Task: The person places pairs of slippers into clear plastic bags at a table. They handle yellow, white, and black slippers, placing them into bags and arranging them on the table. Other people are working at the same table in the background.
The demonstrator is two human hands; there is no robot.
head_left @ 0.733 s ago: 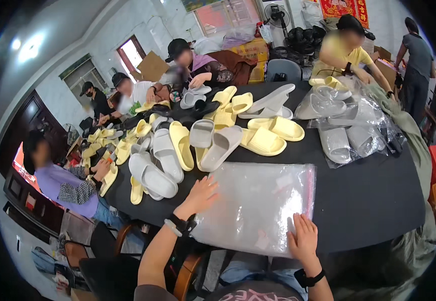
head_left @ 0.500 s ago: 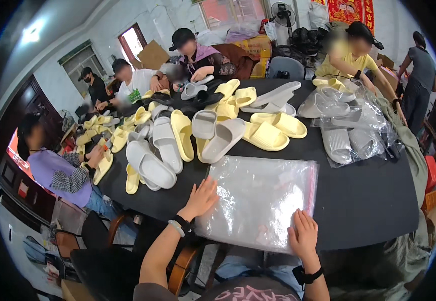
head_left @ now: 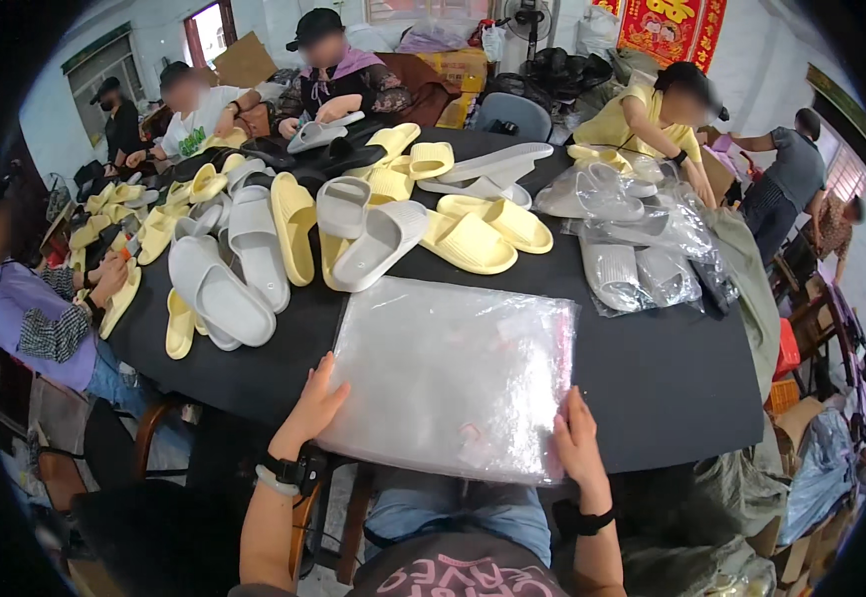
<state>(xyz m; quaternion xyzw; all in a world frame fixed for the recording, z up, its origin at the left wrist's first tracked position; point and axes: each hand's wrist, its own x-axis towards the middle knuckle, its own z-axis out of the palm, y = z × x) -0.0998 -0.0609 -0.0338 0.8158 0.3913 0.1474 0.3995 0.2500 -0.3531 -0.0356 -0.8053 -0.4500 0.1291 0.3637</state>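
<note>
The near edge of the stack of clear, glossy plastic bags [head_left: 450, 376] overhangs the rim of the round black table [head_left: 652, 378], and how many bags lie in it cannot be made out, since the crinkled film blurs into one pale, shining sheet. The left hand [head_left: 311, 406] rests flat on the stack's near left corner, fingers spread and open, gripping nothing that can be seen; whether the thumb is tucked under the film is hidden. The right hand [head_left: 576, 441] lies at the near right corner with fingers extended along the edge, and whether it pinches a bag there or only presses it cannot be told. Both wrists wear dark bands, and the forearms are cut off at the lower edge of the view. Beyond the stack sits a heap of soft, thick-soled foam slippers: a pale grey slipper [head_left: 380, 242] tilts over a yellow slipper [head_left: 469, 242], and a long grey slipper [head_left: 218, 291] lies to the left near the table's edge. To the right, grey slippers already wrapped in clear bags [head_left: 632, 269] show only dimly through wrinkled film. Other people sit round the far rim, partly hidden behind the slippers; one in a yellow shirt [head_left: 642, 124] leans over the table.
</note>
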